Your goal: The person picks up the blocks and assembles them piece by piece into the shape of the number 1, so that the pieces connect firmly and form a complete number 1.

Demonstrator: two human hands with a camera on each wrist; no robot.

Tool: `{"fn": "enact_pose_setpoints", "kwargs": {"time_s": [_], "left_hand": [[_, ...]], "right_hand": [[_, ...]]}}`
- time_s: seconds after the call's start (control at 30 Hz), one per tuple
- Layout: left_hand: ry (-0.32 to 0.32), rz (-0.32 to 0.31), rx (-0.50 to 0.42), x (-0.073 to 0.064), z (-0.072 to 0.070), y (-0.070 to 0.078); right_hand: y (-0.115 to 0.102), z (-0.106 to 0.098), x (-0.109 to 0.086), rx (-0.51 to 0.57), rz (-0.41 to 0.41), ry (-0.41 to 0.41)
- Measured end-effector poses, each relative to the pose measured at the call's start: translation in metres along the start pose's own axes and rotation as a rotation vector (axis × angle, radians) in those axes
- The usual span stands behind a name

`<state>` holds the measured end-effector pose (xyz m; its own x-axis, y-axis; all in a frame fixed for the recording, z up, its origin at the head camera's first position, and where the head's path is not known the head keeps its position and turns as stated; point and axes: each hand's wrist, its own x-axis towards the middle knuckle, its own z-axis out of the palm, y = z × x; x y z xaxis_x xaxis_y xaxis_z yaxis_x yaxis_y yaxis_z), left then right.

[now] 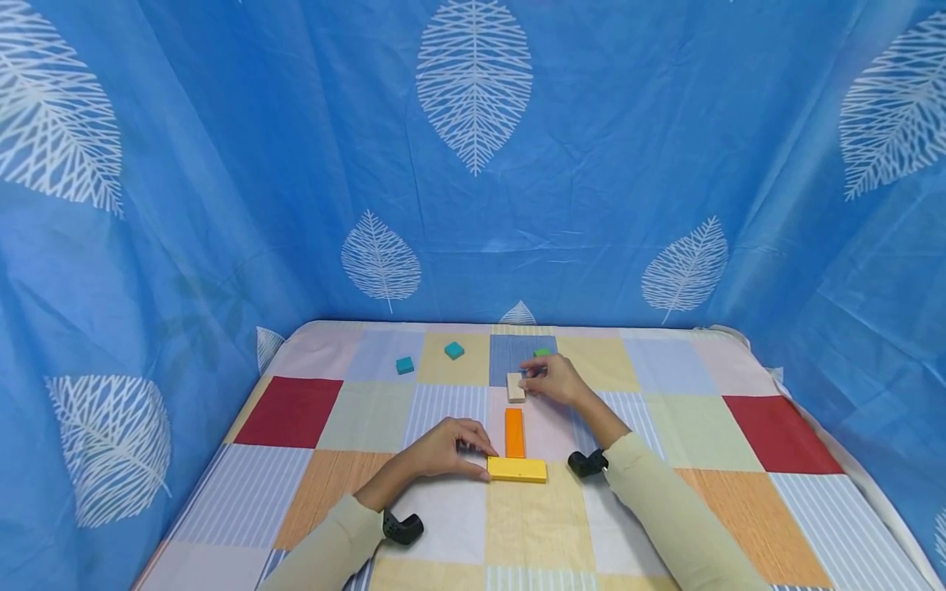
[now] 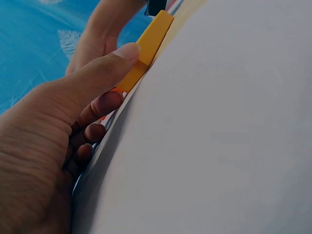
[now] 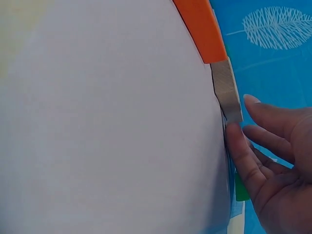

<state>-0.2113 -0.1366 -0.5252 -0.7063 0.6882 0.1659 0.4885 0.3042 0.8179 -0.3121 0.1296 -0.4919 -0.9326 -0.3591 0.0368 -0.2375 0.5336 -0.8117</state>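
Observation:
My left hand pinches the left end of a yellow block between thumb and fingers. The block lies crosswise on the patchwork cloth; in the left wrist view the thumb rests on the yellow block. An orange block extends away from its far side. Beyond that lies a pale wooden block, in line with the orange one. My right hand is at the wooden block's right side, thumb against it. In the right wrist view, another fingertip is slightly apart from the wooden block.
Two teal blocks, one nearer and one farther, lie toward the back left. A green block shows partly behind my right hand. Blue leaf-print curtains surround the table's back and sides.

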Motion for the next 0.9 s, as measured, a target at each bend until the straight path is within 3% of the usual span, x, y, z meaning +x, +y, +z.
{"fn": "enact_pose_setpoints", "kwargs": {"time_s": [0.37,0.63,0.9], "left_hand": [[0.007,0.002,-0.02,0.0001,0.0014,-0.0002],[0.014,0.001,-0.022,0.0002,0.0019,-0.0009],[0.008,0.016,-0.022,0.0,0.001,-0.0016]], "right_hand": [[-0.0026,0.0018,0.0042,0.105,0.081,-0.063],[-0.0002,0.0025,0.0042,0.181,0.094,-0.08],[0.0006,0.0043,0.0014,0.183,0.114,-0.07]]}}
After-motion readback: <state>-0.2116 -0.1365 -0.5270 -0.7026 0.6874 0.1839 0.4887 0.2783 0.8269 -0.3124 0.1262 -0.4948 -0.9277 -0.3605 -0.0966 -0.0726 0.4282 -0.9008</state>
